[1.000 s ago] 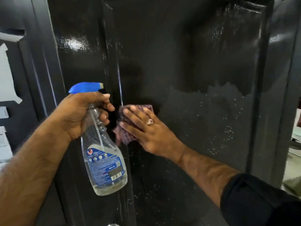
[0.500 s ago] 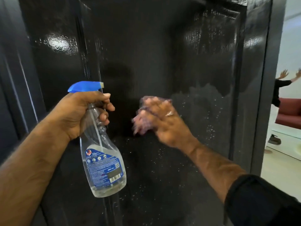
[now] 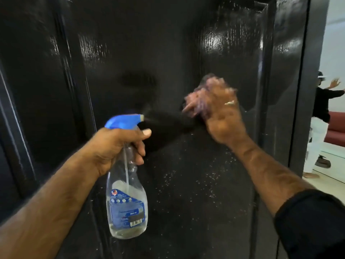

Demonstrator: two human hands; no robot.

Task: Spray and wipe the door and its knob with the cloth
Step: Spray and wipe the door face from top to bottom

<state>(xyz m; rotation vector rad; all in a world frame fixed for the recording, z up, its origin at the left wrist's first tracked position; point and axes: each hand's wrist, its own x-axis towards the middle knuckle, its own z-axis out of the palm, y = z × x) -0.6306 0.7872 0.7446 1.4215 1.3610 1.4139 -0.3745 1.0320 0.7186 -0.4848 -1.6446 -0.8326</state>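
Left hand (image 3: 113, 146) grips spray bottle (image 3: 127, 200); right hand (image 3: 222, 116) presses cloth (image 3: 199, 101) to door (image 3: 168, 53).

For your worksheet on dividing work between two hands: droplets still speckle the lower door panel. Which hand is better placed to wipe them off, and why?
The right hand. It holds the cloth against the door, just above the droplets. The left hand is occupied gripping the spray bottle.

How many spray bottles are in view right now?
1. The spray bottle is in the left hand, nozzle aimed at the door. Others may sit outside the frame.
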